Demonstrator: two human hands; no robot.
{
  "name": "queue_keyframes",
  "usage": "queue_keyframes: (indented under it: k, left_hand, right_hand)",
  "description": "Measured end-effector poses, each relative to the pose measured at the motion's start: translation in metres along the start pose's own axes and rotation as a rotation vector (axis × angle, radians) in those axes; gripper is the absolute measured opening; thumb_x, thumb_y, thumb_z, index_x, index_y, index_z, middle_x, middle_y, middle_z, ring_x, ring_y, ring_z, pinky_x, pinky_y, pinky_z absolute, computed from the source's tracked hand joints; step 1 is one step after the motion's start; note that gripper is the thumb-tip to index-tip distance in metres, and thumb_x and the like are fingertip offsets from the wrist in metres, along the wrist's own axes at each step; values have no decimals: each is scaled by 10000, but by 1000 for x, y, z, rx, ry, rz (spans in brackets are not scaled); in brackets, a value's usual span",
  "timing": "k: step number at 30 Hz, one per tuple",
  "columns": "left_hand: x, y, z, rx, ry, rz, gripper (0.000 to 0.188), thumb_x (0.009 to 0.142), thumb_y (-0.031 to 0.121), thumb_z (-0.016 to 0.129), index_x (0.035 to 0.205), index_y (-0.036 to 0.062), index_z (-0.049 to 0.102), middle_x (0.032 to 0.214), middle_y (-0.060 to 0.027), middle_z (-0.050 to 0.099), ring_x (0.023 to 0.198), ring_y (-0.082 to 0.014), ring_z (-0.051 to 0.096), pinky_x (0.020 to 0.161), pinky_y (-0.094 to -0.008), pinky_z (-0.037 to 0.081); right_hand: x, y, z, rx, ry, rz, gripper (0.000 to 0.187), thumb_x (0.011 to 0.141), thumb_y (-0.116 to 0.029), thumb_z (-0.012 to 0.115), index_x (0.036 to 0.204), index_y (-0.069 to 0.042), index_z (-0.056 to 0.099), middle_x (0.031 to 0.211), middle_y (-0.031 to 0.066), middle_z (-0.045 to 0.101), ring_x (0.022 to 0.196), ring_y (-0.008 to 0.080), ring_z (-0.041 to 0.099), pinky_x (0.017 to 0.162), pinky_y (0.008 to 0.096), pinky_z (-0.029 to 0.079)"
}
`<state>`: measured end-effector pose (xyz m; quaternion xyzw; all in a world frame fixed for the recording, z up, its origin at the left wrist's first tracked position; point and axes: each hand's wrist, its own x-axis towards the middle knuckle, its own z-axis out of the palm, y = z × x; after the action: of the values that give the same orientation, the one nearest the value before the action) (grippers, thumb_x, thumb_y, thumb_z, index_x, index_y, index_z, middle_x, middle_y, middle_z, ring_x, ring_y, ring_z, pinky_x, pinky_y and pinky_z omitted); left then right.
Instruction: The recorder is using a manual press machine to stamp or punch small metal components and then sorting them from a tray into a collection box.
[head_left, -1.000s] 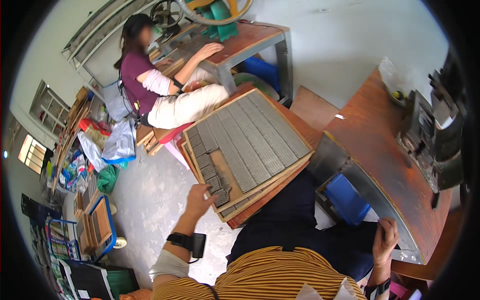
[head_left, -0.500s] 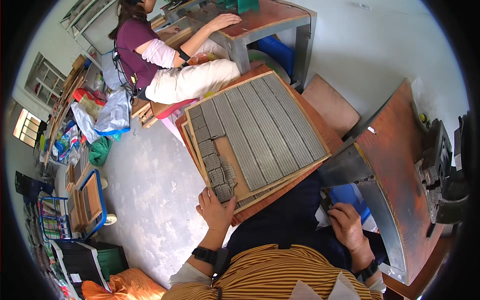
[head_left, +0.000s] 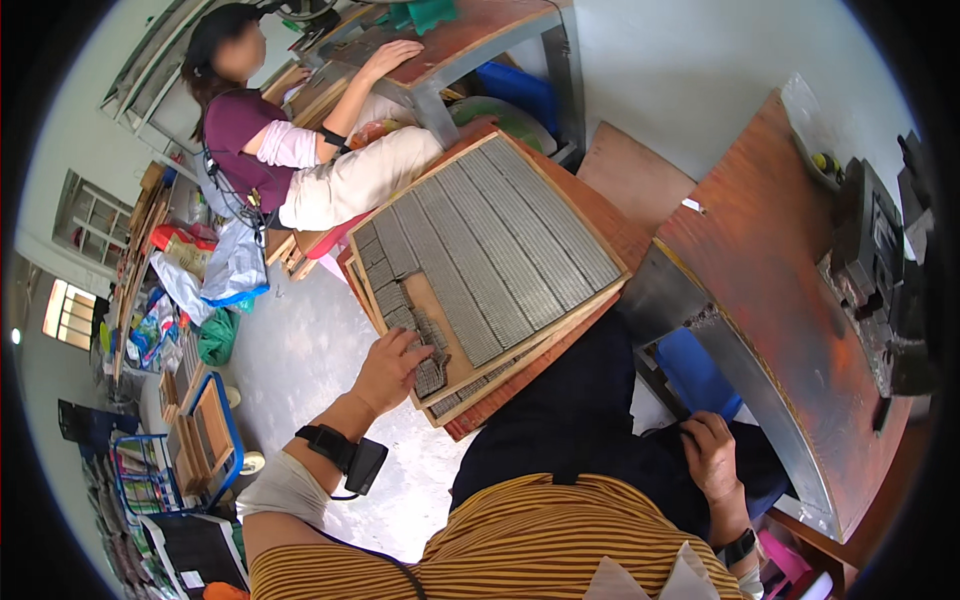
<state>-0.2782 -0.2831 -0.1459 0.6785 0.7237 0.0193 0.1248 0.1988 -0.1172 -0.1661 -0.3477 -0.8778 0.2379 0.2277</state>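
Observation:
A wooden-framed tray (head_left: pixel 545 325) holds long rows of thin grey ribbed pieces (head_left: pixel 510 235), packed side by side. Shorter blocks of the same grey pieces (head_left: pixel 432 377) line its left edge, some leaning unevenly beside a bare brown strip (head_left: pixel 425 295) of tray bottom. My left hand (head_left: pixel 388 372) reaches over the tray's near left edge, its fingers bent round the end blocks there. Its fingertips partly hide the pieces. My right hand (head_left: pixel 710 455) rests on my dark trousers with its fingers curled. Whether anything is inside it is hidden.
Under the tray lie another tray and a reddish board (head_left: pixel 470 422). A metal-edged workbench (head_left: pixel 750 260) with a dark machine (head_left: pixel 865 240) stands at right. Across from me sits a person (head_left: pixel 245 130) at another bench (head_left: pixel 470 40). A blue trolley (head_left: pixel 225 440) stands at left.
My left hand has moved from the tray's near corner onto the grey blocks inside. My right hand has lowered slightly toward my lap. The whole view has shifted.

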Motion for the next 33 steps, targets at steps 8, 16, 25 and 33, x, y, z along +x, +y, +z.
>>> queue_keyframes:
  k: [8, 16, 25, 33]
  left_hand:
    - [-17, 20, 23, 104, 106, 73, 550, 688, 21, 630, 1225, 90, 532, 1285, -160, 471, 1258, -359, 369, 929, -538, 354]
    - [11, 85, 73, -2, 301, -1174, 885, 779, 604, 568, 1336, -60, 385, 1429, -223, 312, 1336, -376, 240, 979, -644, 233]
    - [31, 107, 81, -51, 341, -1360, 698, 827, 466, 567, 1304, -28, 444, 1466, -163, 291, 1365, -317, 208, 997, -632, 223]
    - [43, 113, 50, 27, 154, -1485, 554, 734, 432, 661, 1130, 50, 594, 1283, -109, 494, 1247, -264, 378, 943, -510, 322]
  right_hand:
    - [-17, 7, 27, 64, 2, 47, 216, 684, 20, 670, 891, -24, 626, 938, 133, 600, 844, 332, 601, 739, 396, 506]
    - [-30, 47, 44, 231, 63, 228, 173, 692, 17, 671, 859, -5, 633, 906, 157, 612, 818, 347, 612, 727, 374, 506]
    - [-44, 78, 58, 296, -155, 277, 211, 699, -77, 708, 893, -18, 652, 862, 158, 631, 814, 331, 627, 732, 379, 506]
    - [-43, 77, 55, 330, -175, 265, 212, 718, -103, 706, 908, -24, 654, 878, 152, 635, 822, 327, 627, 740, 381, 507]
